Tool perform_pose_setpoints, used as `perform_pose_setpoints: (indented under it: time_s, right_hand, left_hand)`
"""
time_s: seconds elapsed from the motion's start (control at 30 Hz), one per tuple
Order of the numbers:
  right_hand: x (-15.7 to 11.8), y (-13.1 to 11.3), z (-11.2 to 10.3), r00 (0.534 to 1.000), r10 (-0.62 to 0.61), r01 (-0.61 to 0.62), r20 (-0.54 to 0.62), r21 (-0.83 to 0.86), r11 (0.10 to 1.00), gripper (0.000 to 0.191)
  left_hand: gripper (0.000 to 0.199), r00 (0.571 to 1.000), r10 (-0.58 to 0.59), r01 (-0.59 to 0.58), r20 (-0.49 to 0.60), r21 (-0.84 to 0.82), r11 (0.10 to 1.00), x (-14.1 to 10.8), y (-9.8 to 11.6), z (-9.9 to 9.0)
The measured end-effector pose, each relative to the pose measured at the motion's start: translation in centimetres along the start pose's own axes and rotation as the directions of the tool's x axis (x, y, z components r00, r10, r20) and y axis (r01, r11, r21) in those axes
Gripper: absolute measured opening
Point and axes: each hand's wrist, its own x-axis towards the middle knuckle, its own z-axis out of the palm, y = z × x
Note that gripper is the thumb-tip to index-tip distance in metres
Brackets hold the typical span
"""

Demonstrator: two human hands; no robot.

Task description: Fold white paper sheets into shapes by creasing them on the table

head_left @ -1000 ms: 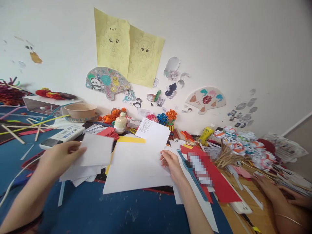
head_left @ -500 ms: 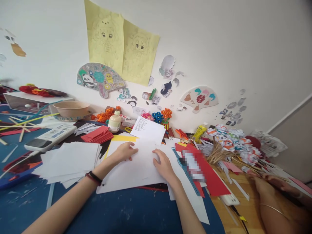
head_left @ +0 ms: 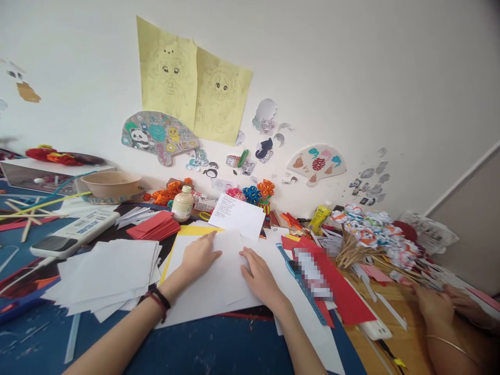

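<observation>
Step in hand: seems to be laying or aligning a smaller white sheet (head_left: 230,268) on the large white sheet (head_left: 182,307) under both grips
Left grip (head_left: 198,256): released, fingers spread over the paper
Right grip (head_left: 260,277): released, fingers slightly bent, resting at the smaller sheet's right side
Next move calls for: light, flat fingertip pressure; lifting the thin smaller sheet would need a fingertip under one edge
Handwritten sheet (head_left: 238,216): just beyond both grips, close enough to snag or shift
Paper pile (head_left: 113,268): left of the left grip, loosely fanned, near that wrist
Red paper stack (head_left: 153,226): beyond the pile, left of the left grip
Blue-strapped watch (head_left: 312,303): right of the right grip, beside red sheets (head_left: 347,294), limiting sideways room
Another person's hands (head_left: 435,307): well right of the right grip, over the wooden surface (head_left: 408,354)
</observation>
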Motion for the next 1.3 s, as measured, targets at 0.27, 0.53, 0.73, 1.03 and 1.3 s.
perform_pose_setpoints:
  time_s: [0.27,0.53,0.73,1.03,1.3]
  right_hand:
    - [-0.1,0.2,-0.2,1.000,0.018,-0.017,0.017,-0.038,0.999,0.043]
    - [0.0,1.2,0.0,0.999,0.019,-0.019,-0.030,0.008,1.000,0.045]
    - [0.7,0.1,-0.6,0.977,0.064,-0.002,-0.204,0.293,0.956,0.031]
    - [0.5,-0.9,-2.2,0.987,0.158,-0.084,-0.014,0.797,0.598,0.036]
    - [1.9,-0.8,-2.3,0.970,0.239,-0.089,0.051,0.985,0.150,0.043]
  left_hand:
    - [0.041,0.999,0.037,-0.036,-0.003,0.144,0.989,-0.6,0.7,0.3]
    - [0.042,0.988,0.094,-0.086,-0.122,0.067,0.994,-1.1,0.4,-2.1]
    - [0.059,0.987,0.070,-0.136,-0.145,-0.517,0.845,-0.9,-0.5,-2.4]
    - [0.036,0.997,0.052,-0.001,0.055,-0.678,0.735,-1.3,0.3,-1.4]
    - [0.030,0.933,0.022,-0.159,-0.358,-0.359,0.920,-1.9,0.4,-2.6]
